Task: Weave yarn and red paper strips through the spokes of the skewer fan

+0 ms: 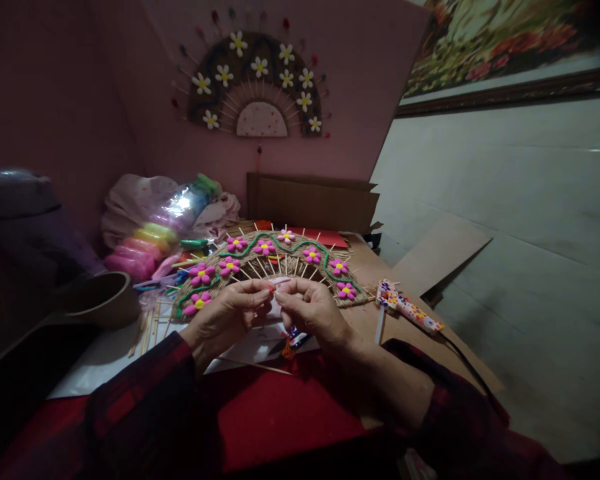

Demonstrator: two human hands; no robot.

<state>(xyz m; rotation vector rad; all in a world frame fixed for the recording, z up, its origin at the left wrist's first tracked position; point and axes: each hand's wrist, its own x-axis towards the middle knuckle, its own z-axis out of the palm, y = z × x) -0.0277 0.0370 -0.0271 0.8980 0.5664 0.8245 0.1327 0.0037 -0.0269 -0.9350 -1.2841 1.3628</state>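
Note:
My left hand (243, 303) and my right hand (313, 307) meet fingertip to fingertip, both pinched, in front of a half-round fan craft (250, 241). Between the fingertips a small reddish bit (273, 290) shows; its kind is too small to make out. The fan is wrapped in brown twine, with pink flowers (313, 255), a wavy green strip (325, 257) and thin sticks standing out around it. My hands hide its lower middle. An orange tassel (288, 348) hangs below my hands.
A floral-patterned glue gun (409, 308) lies on the brown board at right. Left are a round cup (103, 300), loose sticks (147, 333) and bags of coloured clay (155, 233). Folded cardboard (310, 200) stands behind. A similar fan (255, 80) hangs on the wall.

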